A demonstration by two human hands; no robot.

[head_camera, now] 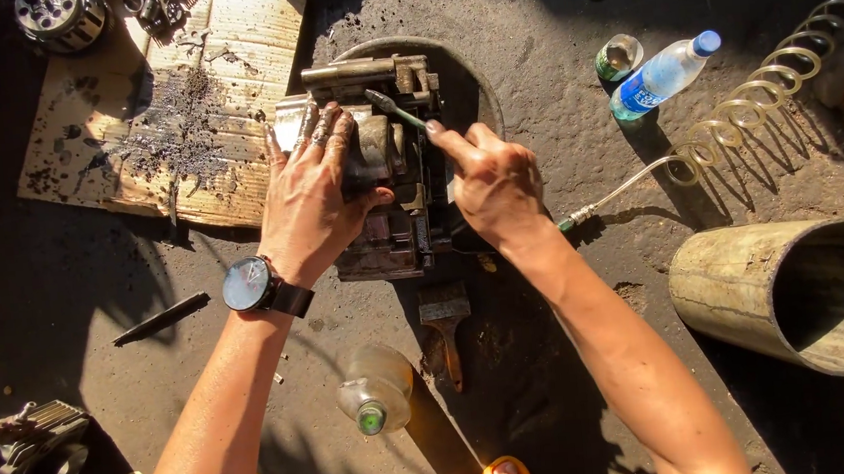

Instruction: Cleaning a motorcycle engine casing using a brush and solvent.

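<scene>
My left hand lies flat with spread fingers on top of a greasy metal engine block, which sits in a round shallow pan on the ground. A dark watch is on that wrist. My right hand grips an air blow gun whose thin nozzle points at the top of the block. A coiled clear air hose runs from that hand away to the right.
A paintbrush and a small clear bottle lie near my feet. A plastic water bottle, a small jar, a big metal cylinder, dirty cardboard, a dark rod and another engine part surround me.
</scene>
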